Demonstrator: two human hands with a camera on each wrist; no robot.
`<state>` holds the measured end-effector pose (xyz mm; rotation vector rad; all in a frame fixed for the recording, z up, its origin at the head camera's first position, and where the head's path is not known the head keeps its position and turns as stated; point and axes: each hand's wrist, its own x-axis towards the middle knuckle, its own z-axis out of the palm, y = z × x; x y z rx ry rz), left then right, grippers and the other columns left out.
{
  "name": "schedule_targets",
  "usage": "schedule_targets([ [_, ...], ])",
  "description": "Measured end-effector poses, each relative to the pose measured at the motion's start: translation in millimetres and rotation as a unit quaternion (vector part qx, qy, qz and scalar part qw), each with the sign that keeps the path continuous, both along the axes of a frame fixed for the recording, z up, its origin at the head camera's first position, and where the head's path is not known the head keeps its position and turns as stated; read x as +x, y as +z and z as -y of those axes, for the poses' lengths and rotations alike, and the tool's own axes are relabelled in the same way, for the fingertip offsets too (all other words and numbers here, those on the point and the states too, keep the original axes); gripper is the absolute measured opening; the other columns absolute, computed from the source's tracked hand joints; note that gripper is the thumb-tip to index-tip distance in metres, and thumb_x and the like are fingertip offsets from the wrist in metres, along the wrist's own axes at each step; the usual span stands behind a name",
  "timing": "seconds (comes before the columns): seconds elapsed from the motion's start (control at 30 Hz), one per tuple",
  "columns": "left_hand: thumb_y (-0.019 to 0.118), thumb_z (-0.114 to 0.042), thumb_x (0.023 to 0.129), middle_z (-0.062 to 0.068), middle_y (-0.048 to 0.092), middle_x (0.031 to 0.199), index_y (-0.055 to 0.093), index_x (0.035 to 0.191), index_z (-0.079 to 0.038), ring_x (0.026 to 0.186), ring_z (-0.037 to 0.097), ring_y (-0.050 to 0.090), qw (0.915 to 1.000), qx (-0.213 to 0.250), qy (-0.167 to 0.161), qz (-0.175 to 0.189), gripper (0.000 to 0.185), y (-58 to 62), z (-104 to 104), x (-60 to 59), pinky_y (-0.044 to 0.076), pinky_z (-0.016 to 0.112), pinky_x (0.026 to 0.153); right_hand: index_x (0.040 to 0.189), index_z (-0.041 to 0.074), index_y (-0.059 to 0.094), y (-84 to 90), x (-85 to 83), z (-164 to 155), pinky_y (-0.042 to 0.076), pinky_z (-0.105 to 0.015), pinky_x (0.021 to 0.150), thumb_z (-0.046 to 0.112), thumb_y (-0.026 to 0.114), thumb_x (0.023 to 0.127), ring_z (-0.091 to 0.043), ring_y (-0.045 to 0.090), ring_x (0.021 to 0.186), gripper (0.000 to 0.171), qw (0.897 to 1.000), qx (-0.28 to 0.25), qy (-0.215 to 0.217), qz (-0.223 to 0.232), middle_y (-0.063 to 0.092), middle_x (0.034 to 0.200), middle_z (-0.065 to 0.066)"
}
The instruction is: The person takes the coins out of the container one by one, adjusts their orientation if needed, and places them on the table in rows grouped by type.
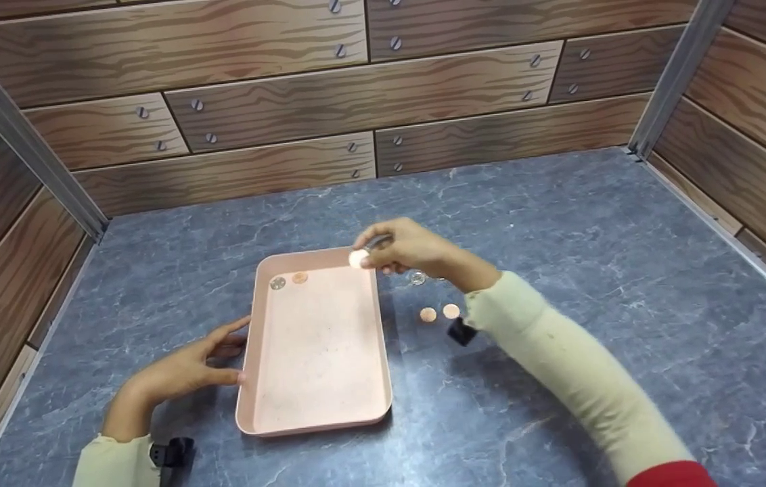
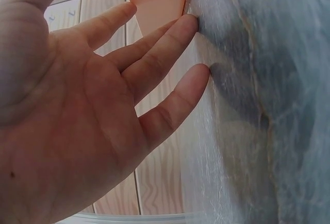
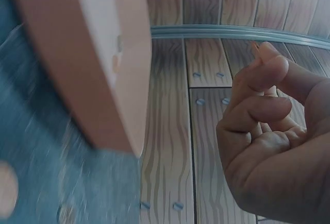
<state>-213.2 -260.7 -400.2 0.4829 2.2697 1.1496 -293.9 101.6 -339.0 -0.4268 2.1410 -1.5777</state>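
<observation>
Left hand: rests on the worktop at the tray's left long side; fingers straight and spread, tips touching the tray wall, holding nothing. The wrist view shows mostly palm; the contact point is cropped at the frame top.
Left cuff: cream sleeve with a dark strap, cut off at the bottom edge of the head view.
Tray: pink, shallow, rectangular, lying flat on the worktop, long axis running away from the person. In the right wrist view only a blurred slab of it shows.
Tray contents: a silver coin and a copper coin, side by side in the far left corner; faces too small to read.
Pale disc: pinched at the tips of the right hand's fingers, over the tray's far right corner; too blurred to tell what it is made of.
Right hand: fingers curled, thumb and forefinger gripping the pale disc; the disc itself is hidden in the wrist view.
Loose coins: two copper-coloured pieces just right of the tray, touching or nearly so; a clear or silvery piece half hidden under the right hand.
</observation>
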Motion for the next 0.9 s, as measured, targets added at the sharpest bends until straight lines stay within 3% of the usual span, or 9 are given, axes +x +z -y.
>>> schedule_targets([
  [0.27,0.071,-0.029,0.088,0.031,0.029,0.152,0.011,0.156,-0.013,0.137,0.048,0.035,1.0000,0.003,-0.002,0.001,0.092,0.2,0.2,-0.9,0.044,0.056,0.102,0.115,0.001,0.060,-11.2,8.3,-46.2,0.036,-0.017,0.048,0.004,0.069,0.085,-0.006,0.049,0.055,0.031,0.999,0.033,0.007,0.008,0.061,0.069,0.003],
  [0.9,0.070,-0.029,0.088,0.032,0.025,0.153,0.010,0.156,-0.013,0.137,0.049,0.035,0.9999,0.008,0.001,0.008,0.092,-0.8,0.9,-0.1,0.042,0.058,0.103,0.117,-0.002,0.057,-16.9,21.6,-127.7,0.035,-0.015,0.047,0.008,0.070,0.085,-0.003,0.048,0.054,0.035,0.994,0.101,-0.043,0.013,0.062,0.069,0.006],
])
